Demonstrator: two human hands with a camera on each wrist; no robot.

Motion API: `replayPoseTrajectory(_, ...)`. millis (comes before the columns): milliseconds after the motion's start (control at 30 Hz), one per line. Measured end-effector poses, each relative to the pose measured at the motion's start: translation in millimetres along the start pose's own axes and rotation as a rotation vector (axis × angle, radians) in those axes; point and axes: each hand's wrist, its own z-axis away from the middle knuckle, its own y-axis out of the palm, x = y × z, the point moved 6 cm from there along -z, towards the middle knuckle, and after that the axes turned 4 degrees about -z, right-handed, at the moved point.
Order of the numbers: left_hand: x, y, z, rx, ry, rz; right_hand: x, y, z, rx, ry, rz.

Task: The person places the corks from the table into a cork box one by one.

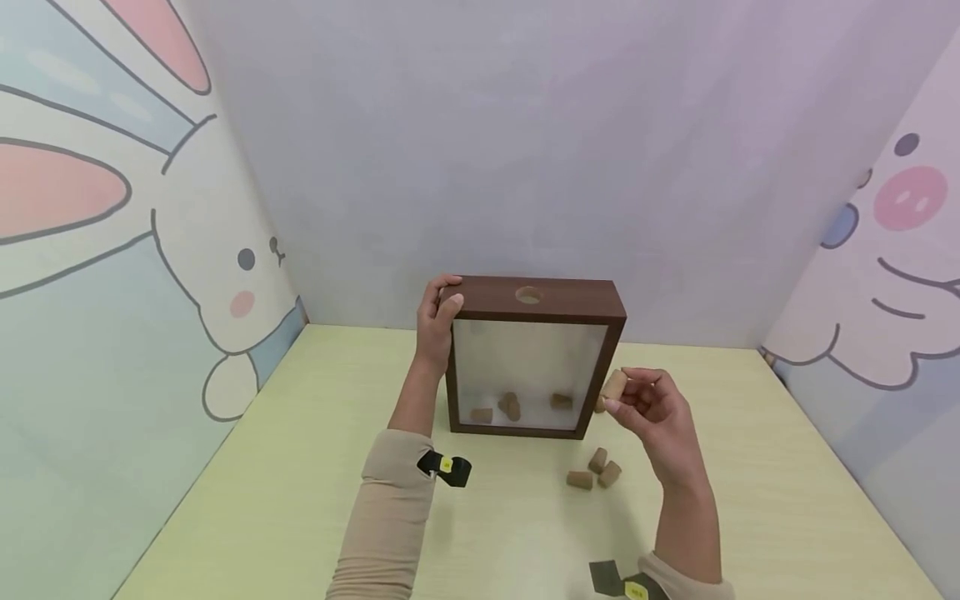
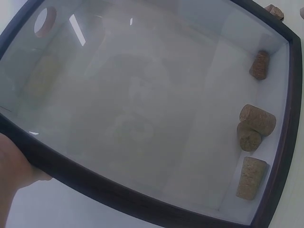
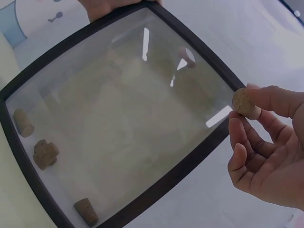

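Note:
A dark wooden box frame (image 1: 537,310) with a clear front and a round hole (image 1: 529,295) in its top stands upright on the table. My left hand (image 1: 438,321) grips its upper left corner, thumb on the front edge. Between thumb and fingers of my right hand (image 1: 660,417) a cork (image 1: 615,385) is pinched, just right of the frame's side. Several corks lie inside at the bottom, among them one by itself (image 2: 251,178) and two touching each other, the upper cork (image 2: 258,119) leaning on the lower.
On the pale yellow table (image 1: 300,500), three loose corks (image 1: 580,480) lie in front of the box. Another cork (image 1: 599,405) sits by its right side, partly hidden by my right hand. Curtains with cartoon animals (image 1: 217,292) close in the sides and back.

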Motion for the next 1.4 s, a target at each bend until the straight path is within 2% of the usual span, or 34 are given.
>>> replayPoseTrajectory(200, 0.6, -0.5, -0.7, -0.008, -0.005, 0.003, 9, 9, -6.6, -0.015, 0.014, -0.035)
replayPoseTrajectory(433, 0.3, -0.5, 0.1, -0.002, -0.011, 0.004, 19, 19, -19.9, -0.034, 0.067, 0.044)
replayPoseTrajectory(667, -0.3, -0.3, 0.9, -0.001, -0.011, 0.001, 40, 33, -45.4, 0.072, -0.009, 0.068)
replayPoseTrajectory(867, 0.2, 0.2, 0.7, -0.002, -0.011, -0.002, 52, 38, -59.3, 0.105, -0.035, 0.044)
replayPoseTrajectory(1067, -0.8, 1.0, -1.7, -0.01, -0.006, -0.003, 63, 42, -71.8, 0.133, -0.027, 0.021)
replayPoseTrajectory(1233, -0.8, 1.0, -1.6, -0.006, -0.003, -0.002, 71, 46, -84.1, 0.187, -0.023, 0.045)
replayPoseTrajectory(1400, -0.9, -0.7, -0.6, 0.006, -0.001, -0.002, 73, 49, -92.8, 0.238, 0.022, 0.049)
